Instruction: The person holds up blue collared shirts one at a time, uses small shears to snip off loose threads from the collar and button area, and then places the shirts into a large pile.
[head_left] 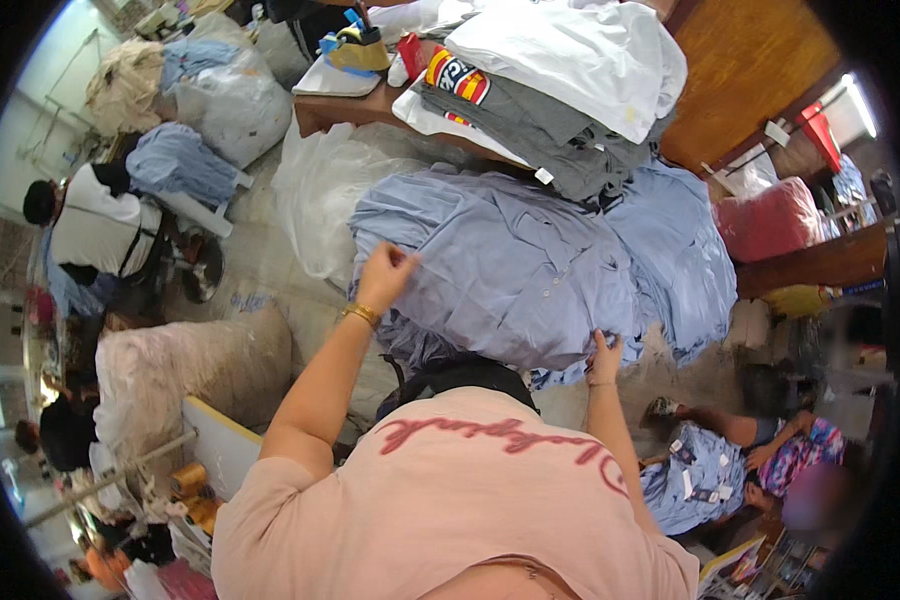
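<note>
A light blue button-up shirt (530, 265) lies spread on top of a pile of similar blue garments in front of me. At its left side my left hand (385, 278), with a gold bracelet at the wrist, is closed in a pinch on the fabric. My right hand (603, 360) grips the shirt's near right edge, thumb and fingers on the cloth. Buttons run down the shirt's front between my hands. More blue garments (675, 265) hang over the pile's right side.
Behind the pile, a table holds dark grey garments (570, 150), white garments (580, 60) and a tape dispenser (355, 52). Clear plastic (315, 190) lies left of the pile. Wrapped bundles (190, 370) stand further left. One person (105, 220) sits at left; another (795, 450) handles blue garments at lower right.
</note>
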{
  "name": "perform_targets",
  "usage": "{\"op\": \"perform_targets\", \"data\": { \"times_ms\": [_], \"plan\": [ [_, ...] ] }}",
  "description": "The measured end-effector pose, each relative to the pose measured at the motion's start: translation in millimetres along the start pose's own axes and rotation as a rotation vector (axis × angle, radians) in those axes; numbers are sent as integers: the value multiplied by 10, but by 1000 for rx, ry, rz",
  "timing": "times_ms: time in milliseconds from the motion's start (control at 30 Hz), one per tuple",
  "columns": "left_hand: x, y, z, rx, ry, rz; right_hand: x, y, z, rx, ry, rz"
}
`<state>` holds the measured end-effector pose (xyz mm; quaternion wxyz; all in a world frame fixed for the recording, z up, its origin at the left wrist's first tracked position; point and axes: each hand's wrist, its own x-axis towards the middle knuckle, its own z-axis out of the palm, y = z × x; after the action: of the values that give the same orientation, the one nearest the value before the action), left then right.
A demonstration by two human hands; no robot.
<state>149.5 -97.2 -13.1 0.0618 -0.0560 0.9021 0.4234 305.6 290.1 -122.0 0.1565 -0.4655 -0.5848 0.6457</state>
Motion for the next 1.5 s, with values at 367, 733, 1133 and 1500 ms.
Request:
{"op": "perform_targets", "data": {
  "times_ms": [367,733,1133,1500],
  "plan": [
    [-81,340,-442,-230,57,500,12,-1507,95,-110,32,-507],
    [-354,-220,-742,-1382,-712,-523,-86,-1450,518,-573,-224,-574],
    [-339,66,-715,-1324,-524,-372,-448,-1469,537,-241,-519,148],
    [-211,749,-1467,-990,236,446,-924,-1676,-721,588,-507,9]
  ]
}}
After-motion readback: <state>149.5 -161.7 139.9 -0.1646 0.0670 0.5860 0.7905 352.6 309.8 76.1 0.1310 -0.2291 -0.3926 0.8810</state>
